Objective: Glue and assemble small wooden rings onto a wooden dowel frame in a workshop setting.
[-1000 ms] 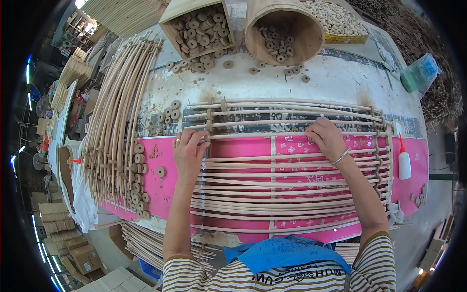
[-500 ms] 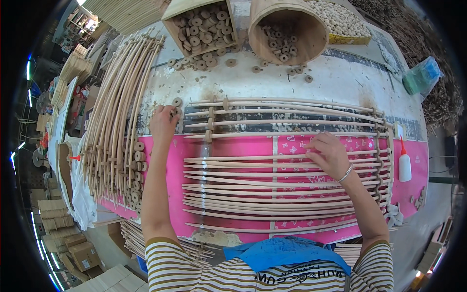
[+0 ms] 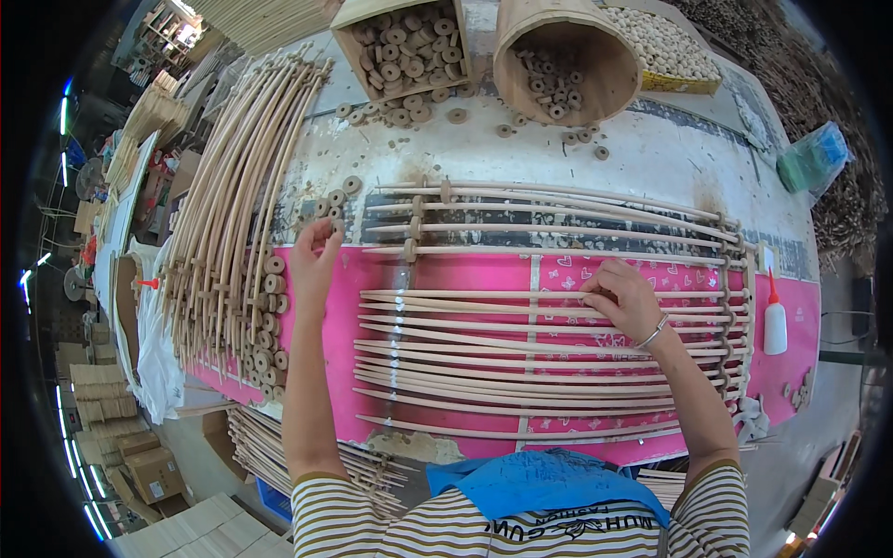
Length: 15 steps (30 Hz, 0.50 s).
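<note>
My left hand (image 3: 314,259) is at the left of the table with thumb and fingers pinched on a small wooden ring (image 3: 338,226). A few more loose rings (image 3: 351,185) lie just beyond its fingertips. My right hand (image 3: 621,302) is over the middle of a row of long, thin wooden rods (image 3: 465,353), its fingertips closed on one rod (image 3: 549,295). The rods' right ends run through a line of rings (image 3: 726,307). Toward the far side, several rods also carry rings near their left ends (image 3: 410,249).
A thick bundle of rods with rings (image 3: 233,214) lies at the left. At the back stand a square wooden box (image 3: 349,51) and a round wooden tub (image 3: 507,70), both holding rings, and a yellow tray of beads (image 3: 684,84). A glue bottle (image 3: 775,325) is at the right.
My left hand has drawn slightly nearer, and more loose rings show beyond it. The fingers of my right hand have closed on a rod. The whole view has shifted slightly.
</note>
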### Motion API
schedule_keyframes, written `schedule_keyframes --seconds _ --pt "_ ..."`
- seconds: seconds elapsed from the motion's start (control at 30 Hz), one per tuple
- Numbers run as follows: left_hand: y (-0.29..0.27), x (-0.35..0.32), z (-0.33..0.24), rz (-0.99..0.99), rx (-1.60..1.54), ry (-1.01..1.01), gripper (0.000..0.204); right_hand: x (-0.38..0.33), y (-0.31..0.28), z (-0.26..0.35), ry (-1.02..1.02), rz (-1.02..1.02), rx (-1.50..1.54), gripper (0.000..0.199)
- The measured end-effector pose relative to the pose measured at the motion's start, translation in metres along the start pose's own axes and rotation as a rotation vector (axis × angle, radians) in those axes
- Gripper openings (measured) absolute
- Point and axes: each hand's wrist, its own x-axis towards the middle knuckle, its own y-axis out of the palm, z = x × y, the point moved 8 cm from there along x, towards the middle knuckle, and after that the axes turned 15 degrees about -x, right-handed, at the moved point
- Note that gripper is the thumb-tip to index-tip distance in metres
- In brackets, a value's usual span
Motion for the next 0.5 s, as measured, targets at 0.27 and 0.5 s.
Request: schedule_keyframes --seconds 0.27,0.5 --pt "-0.02 -0.061 0.012 -0.029 -0.244 -0.178 0.034 -0.004 -0.027 0.034 -0.118 -0.141 -0.106 0.017" --pt "-0.029 -0.083 0.017 -0.077 -0.269 -0.269 0.033 -0.012 -0.021 0.035 -0.045 -0.077 -0.056 0.016"
